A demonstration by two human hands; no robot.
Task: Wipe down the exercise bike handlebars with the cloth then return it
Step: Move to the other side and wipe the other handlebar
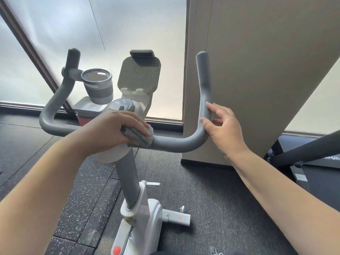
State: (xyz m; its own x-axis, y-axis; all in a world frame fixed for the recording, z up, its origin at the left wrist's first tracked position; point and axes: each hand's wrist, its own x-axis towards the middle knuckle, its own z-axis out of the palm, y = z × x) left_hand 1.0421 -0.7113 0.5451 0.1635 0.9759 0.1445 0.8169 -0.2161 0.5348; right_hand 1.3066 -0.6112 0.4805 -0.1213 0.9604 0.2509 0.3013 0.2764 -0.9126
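Note:
The exercise bike's grey handlebars (pixel 176 143) curve up at both ends, left and right. My left hand (pixel 114 129) grips a grey cloth (pixel 142 135) wrapped over the bar's middle section, just right of the stem. My right hand (pixel 223 129) is at the right bend of the bar, with loose fingers; the thumb and fingertips touch the upright part, and nothing is held in it.
A cup holder (pixel 97 85) hangs on the left bar. A tablet holder (pixel 138 73) and a round display (pixel 121 105) sit at the centre. A beige pillar (pixel 257 80) stands close behind the right bar. Another machine (pixel 309 153) is at the right. Frosted windows lie ahead.

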